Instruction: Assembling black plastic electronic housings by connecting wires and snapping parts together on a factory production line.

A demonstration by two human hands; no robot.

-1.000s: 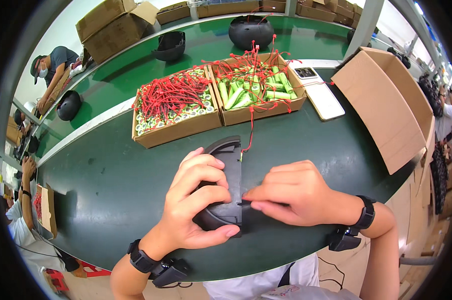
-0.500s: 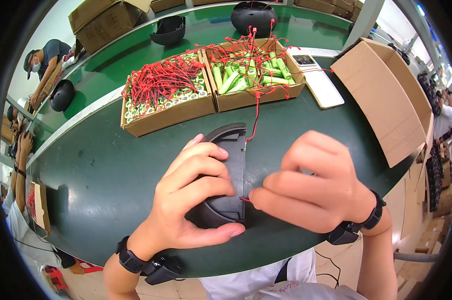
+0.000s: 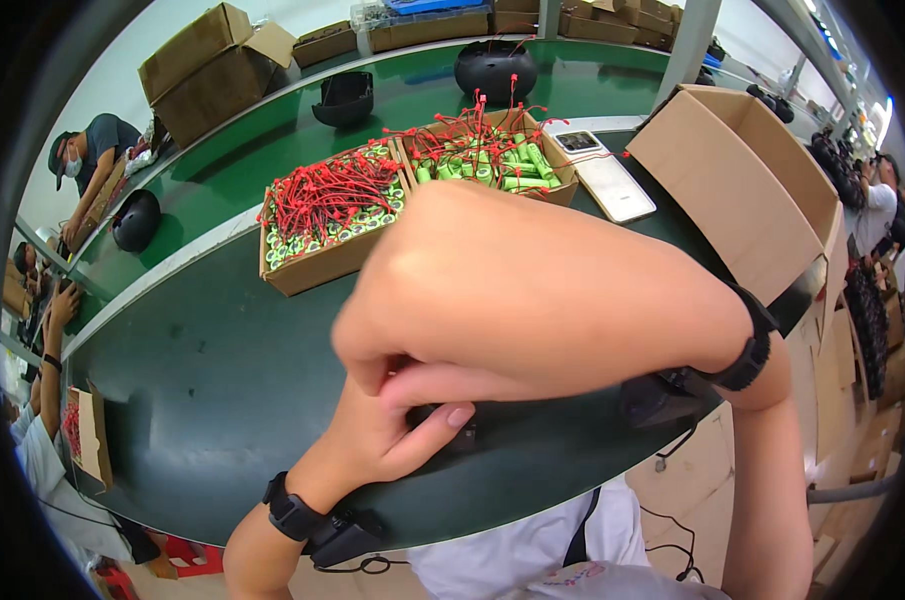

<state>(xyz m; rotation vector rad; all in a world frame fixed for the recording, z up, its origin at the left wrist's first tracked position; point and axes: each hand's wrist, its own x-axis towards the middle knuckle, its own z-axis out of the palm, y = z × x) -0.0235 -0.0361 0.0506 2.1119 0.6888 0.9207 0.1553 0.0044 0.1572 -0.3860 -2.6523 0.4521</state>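
My right hand [image 3: 452,290] is raised across the middle, its back toward me and its fingers curled closed. What it pinches, if anything, is hidden under the hand. Behind and below it lies my left hand [image 3: 397,435], thumb stretched along the near side and fingers covered. A small dark bit of the black plastic half-round shell [image 3: 465,432] shows by the left thumb; the rest is covered by the hands. Beyond my right hand stand a carton of green battery cells with red wires [image 3: 312,272] and a second carton [image 3: 562,192] of the same kind.
A white phone [image 3: 617,190] lies right of the cartons, beside a large open cardboard box [image 3: 722,180]. Black rounded shells [image 3: 497,75] stand on the green conveyor [image 3: 412,95] at the back. A small carton [image 3: 94,440] sits far left, near other people.
My right hand has swung left and up from beside the shell to over my left hand, now covering most of the shell. The view has shifted slightly.
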